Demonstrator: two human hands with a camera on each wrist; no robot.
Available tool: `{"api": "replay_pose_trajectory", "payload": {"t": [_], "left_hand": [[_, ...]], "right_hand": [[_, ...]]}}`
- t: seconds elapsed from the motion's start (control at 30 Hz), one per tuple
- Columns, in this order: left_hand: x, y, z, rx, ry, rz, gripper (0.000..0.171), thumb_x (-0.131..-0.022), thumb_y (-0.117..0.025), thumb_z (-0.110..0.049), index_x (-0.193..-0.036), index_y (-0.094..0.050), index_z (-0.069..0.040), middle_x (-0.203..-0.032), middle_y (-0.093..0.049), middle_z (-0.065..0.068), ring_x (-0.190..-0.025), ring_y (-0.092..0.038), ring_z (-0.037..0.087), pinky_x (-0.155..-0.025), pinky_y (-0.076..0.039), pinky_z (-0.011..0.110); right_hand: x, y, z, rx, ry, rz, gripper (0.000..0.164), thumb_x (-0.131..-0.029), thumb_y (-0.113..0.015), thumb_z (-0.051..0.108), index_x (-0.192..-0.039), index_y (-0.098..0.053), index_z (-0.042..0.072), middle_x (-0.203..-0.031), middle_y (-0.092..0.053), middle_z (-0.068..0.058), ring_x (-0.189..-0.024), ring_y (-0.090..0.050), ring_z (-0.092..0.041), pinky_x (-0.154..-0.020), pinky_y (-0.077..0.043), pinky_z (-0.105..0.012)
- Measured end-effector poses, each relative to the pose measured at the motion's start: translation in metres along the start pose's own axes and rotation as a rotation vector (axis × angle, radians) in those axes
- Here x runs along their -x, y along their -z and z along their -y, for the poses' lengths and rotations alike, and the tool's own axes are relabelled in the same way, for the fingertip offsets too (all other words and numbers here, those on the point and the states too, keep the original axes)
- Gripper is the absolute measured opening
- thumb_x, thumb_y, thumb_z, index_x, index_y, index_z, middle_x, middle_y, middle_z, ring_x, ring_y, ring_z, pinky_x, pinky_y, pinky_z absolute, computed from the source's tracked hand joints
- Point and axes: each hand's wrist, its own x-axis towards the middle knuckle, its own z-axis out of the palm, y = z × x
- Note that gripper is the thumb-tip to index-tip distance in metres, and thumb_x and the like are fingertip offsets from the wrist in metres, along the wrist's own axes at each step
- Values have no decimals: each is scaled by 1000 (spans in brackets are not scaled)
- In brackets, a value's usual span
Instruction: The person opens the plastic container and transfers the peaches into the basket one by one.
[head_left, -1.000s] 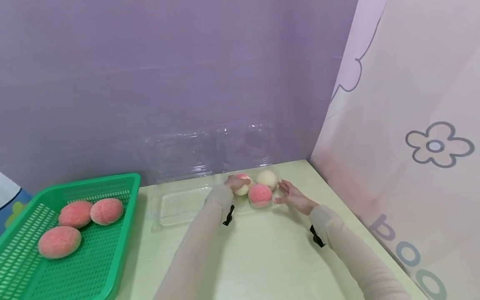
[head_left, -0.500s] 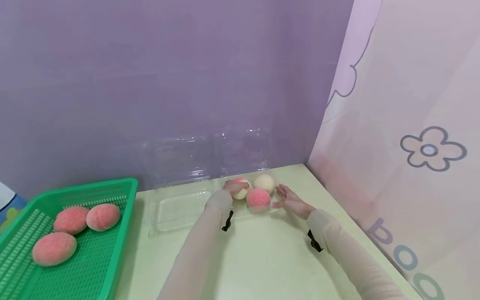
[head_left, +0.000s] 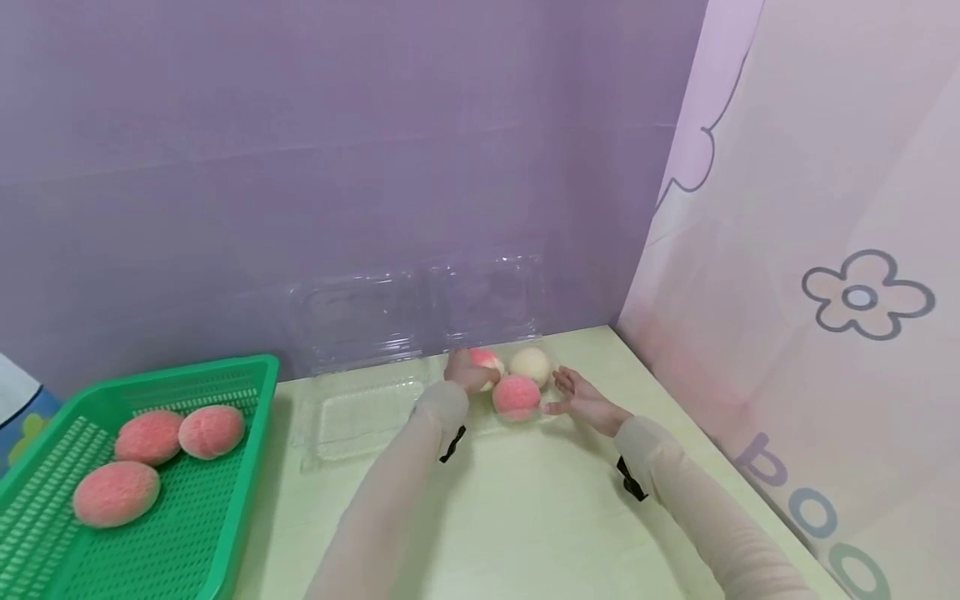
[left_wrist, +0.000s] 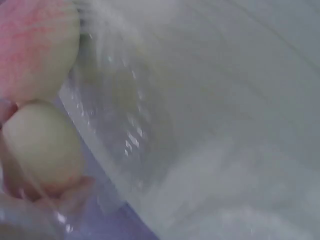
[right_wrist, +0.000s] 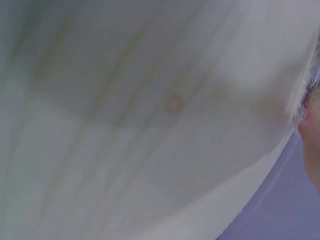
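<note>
My left hand [head_left: 468,372] grips a pink-and-cream peach [head_left: 489,359] at the left of a clear plastic clamshell box. In the left wrist view, fingers [left_wrist: 75,195] curl round the pale side of a peach [left_wrist: 45,147], close beside another peach with a pink blush [left_wrist: 37,47]. A cream-coloured peach [head_left: 531,365] sits at the back right of the box, and a pink peach [head_left: 516,397] at its front. My right hand [head_left: 588,404] stands at the box's right side, fingers spread and nothing in its grasp. Only its edge shows in the right wrist view.
Another clear clamshell box [head_left: 367,419] lies to the left, its lid [head_left: 363,317] raised against the purple wall. The right box's lid [head_left: 486,296] stands up likewise. At far left, a green basket [head_left: 258,442] holds several pink peaches [head_left: 116,493]. A pale wall borders the table's right side.
My left hand has shifted slightly, and the peach in it shows more pink than before. My right hand stays beside the box. The head view has tilted a little.
</note>
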Motion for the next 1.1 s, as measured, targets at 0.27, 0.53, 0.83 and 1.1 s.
{"api": "replay_pose_trajectory", "payload": {"t": [0.27, 0.53, 0.83, 1.1], "left_hand": [[6, 18, -9, -15, -232, -29, 80, -61, -79, -14, -131, -41, -5, -128, -48, 12, -116, -48, 30, -100, -40, 41], [19, 36, -15, -10, -351, 7, 77, -61, -80, -12, -128, -43, -7, -125, -48, 9, -112, -50, 25, -95, -44, 38], [41, 52, -23, -41, -395, 14, 76, -61, -80, -9, -127, -43, -9, -121, -48, 7, -106, -51, 23, -91, -46, 38], [67, 80, -26, -140, -413, 65, 81, -64, -78, -12, -133, -38, -9, -123, -43, 7, -106, -51, 23, -87, -49, 39]], "right_hand": [[-7, 6, -4, 2, 16, -5, 96, -83, -66, 13, -145, 6, 1, -153, -5, -17, -141, -6, -33, -114, -9, -47], [-10, 10, -1, 8, 17, 13, 96, -83, -65, 14, -145, 8, 0, -153, -4, -18, -141, -5, -33, -114, -9, -47], [-14, 14, -3, 18, 31, 32, 96, -84, -64, 14, -145, 9, 0, -153, -2, -19, -140, -4, -34, -114, -7, -48], [-16, 17, -5, 44, 36, 42, 97, -84, -65, 17, -145, 9, 0, -153, -2, -20, -140, -4, -35, -113, -8, -50]]}}
